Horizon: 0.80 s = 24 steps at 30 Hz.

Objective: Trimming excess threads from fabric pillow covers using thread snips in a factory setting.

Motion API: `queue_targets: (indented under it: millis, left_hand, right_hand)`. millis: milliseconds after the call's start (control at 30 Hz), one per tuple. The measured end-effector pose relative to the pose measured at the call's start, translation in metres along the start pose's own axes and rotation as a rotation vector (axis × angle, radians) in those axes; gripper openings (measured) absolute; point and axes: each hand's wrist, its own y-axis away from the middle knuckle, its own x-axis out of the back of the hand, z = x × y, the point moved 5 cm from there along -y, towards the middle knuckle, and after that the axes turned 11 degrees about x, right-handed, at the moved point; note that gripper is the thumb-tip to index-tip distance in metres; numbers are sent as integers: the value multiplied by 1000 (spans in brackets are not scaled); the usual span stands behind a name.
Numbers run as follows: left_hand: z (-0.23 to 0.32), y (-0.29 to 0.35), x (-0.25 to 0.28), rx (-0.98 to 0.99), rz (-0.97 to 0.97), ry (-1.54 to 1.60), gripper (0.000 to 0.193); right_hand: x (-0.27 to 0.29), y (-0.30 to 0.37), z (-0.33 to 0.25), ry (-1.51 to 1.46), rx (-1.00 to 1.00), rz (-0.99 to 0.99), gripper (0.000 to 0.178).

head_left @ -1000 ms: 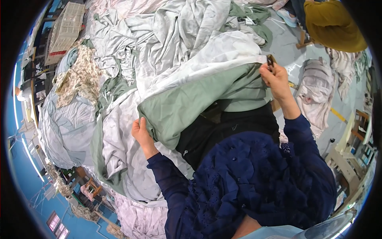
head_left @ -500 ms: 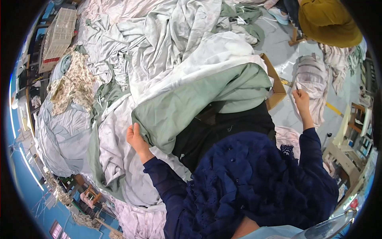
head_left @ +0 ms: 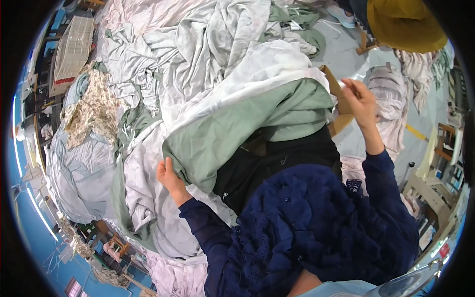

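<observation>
Across my lap lies a large fabric piece, pale green [head_left: 247,123] on one face and white with faint grey marks on the other. My left hand [head_left: 171,179] pinches its green edge at the left. My right hand [head_left: 362,103] is raised at the right, beside an open cardboard box [head_left: 341,119]. Its fingers are curled together, and whatever lies between them is too small to make out. Under the fabric my black trousers [head_left: 302,153] show.
Heaped white-grey cloth [head_left: 198,49] spreads ahead. A floral beige cloth [head_left: 94,106] and a pale blue heap [head_left: 76,173] lie left. On the right floor is a bundled pale cloth [head_left: 388,89]. Far right, a person in a mustard garment [head_left: 403,24] is close by.
My right hand has moved up and left, from over the pale bundle to beside the cardboard box. My left hand stays on the green edge.
</observation>
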Motion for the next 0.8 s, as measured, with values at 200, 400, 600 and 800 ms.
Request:
queue_targets:
  millis: [200,400,600,800]
  left_hand:
    - [-1,1,-11,9,-17,-4,11]
    - [-11,5,-7,45,-7,53,11]
    - [-11,4,-11,42,-6,48,9]
    - [-9,2,-12,65,9,69,8]
  right_hand:
    - [-65,-46,-37,114,165,-316,31]
    - [-78,-53,-14,84,112,-362,12]
    - [-43,-51,12,17,-105,-158,16]
    - [34,-21,61,324,-46,36,17]
